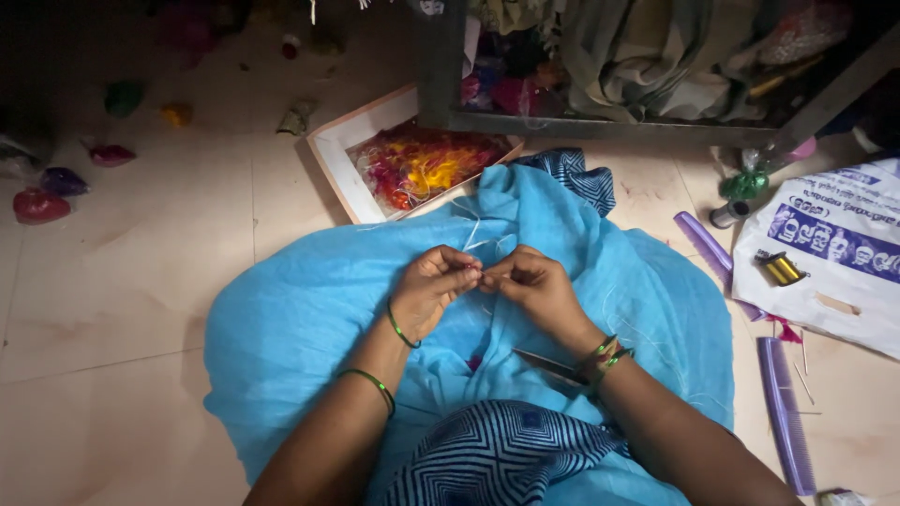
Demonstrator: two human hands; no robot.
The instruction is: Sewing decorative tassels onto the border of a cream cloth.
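Note:
My left hand (433, 286) and my right hand (534, 284) meet fingertip to fingertip over a light blue cloth (300, 309) spread across my lap. Both pinch something very small between thumb and fingers, with thin white thread (473, 232) running up from the pinch; the tiny piece is too small to tell. Green bangles ring both wrists. A pair of scissors (551, 366) lies on the cloth under my right wrist.
A white-framed tray (342, 169) of red and yellow petals sits ahead on the tiled floor. Purple combs (786, 422), a gold thread spool (780, 269) on a printed plastic bag (844, 281), and small bags at the far left lie around. A metal rack (600, 126) stands behind.

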